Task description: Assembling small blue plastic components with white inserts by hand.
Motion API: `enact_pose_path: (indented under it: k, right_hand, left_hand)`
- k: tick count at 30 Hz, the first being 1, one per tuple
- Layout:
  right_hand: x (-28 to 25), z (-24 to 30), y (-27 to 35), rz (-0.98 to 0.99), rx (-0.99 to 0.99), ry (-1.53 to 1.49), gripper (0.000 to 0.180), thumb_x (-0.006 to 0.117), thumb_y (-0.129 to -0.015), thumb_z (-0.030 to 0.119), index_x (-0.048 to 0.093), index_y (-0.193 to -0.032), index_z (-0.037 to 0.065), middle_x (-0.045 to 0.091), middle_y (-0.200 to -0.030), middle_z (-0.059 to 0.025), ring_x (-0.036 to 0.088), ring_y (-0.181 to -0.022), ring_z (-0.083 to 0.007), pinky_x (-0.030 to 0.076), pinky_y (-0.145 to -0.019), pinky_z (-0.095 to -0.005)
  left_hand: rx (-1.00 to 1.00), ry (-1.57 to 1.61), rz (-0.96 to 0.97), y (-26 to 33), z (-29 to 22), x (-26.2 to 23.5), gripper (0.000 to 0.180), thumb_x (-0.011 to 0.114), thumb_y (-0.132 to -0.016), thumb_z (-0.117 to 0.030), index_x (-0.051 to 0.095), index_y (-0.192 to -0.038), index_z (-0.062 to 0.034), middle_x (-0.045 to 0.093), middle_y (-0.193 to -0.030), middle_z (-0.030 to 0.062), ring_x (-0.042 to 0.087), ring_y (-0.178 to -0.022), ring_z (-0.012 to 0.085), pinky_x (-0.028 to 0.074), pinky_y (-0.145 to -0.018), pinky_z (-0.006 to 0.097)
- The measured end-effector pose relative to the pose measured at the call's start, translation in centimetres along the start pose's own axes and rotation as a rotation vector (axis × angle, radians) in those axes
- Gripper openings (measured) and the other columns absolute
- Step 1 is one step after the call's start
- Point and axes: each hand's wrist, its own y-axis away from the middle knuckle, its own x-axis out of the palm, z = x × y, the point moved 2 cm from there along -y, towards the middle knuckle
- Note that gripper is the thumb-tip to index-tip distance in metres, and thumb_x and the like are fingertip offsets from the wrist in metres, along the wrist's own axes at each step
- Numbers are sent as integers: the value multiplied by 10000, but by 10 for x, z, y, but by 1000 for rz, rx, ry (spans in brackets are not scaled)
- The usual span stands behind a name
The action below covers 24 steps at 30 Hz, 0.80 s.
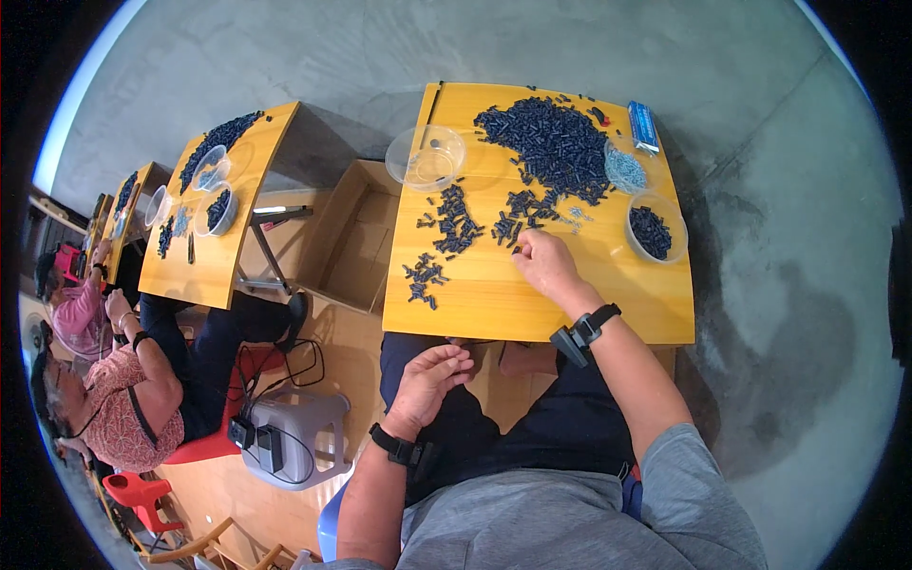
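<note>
Our right hand (pixel 543 261) rests on the desk (pixel 494 304), fingers pinching perhaps one dark part (pixel 521 245); left hand (pixel 429 375) waits half-curled, empty, over our lap.

You wear a grey short-sleeved T-shirt (pixel 560 518) and dark navy trousers (pixel 532 432). Your left wrist carries a black band (pixel 394 445) with a small black box on it, and your right wrist a matching black band (pixel 581 332) with its own box.
</note>
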Motion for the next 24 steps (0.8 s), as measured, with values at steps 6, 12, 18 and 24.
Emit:
enact_pose_path:
  k: [6, 12, 18, 24]
  right_hand:
    - [5, -3, -2, -81, -86, 119, 191, 667, -761, 124, 624, -908, 9, 642, -782, -150, 640, -744, -299, 498, -665, -372]
    - [2, 2, 8, -25, -117, -7, 131, 616, -799, 104, 598, -878, 1, 638, -841, -165, 635, -683, -309, 513, -607, -389]
    - [-9, 24, 43, 220, 209, -1107, 71, 569, -856, -6, 573, -924, -28, 612, -765, -51, 618, -620, -111, 510, -508, -234]
    - [-18, 37, 71, 208, 48, -972, 155, 618, -831, -1, 561, -971, -34, 609, -779, -62, 608, -603, -115, 504, -518, -233]
  left_hand:
    - [0, 3, 16, -1, 1, 1, 158, 533, -912, -17, 582, -1061, -8, 633, -1033, 99, 619, -995, 219, 515, -847, 341]
    - [11, -4, 9, 1, 1, -2, 156, 538, -911, -26, 585, -1059, -21, 632, -1039, 89, 616, -992, 209, 505, -850, 332]
    - [70, -251, -73, 5, 1, 7, 182, 546, -913, -66, 585, -1081, -8, 637, -1042, 82, 612, -974, 173, 499, -820, 297]
    - [111, -278, -64, 8, -25, 55, 195, 533, -928, -93, 597, -1085, 3, 643, -1050, 83, 621, -924, 156, 498, -777, 262]
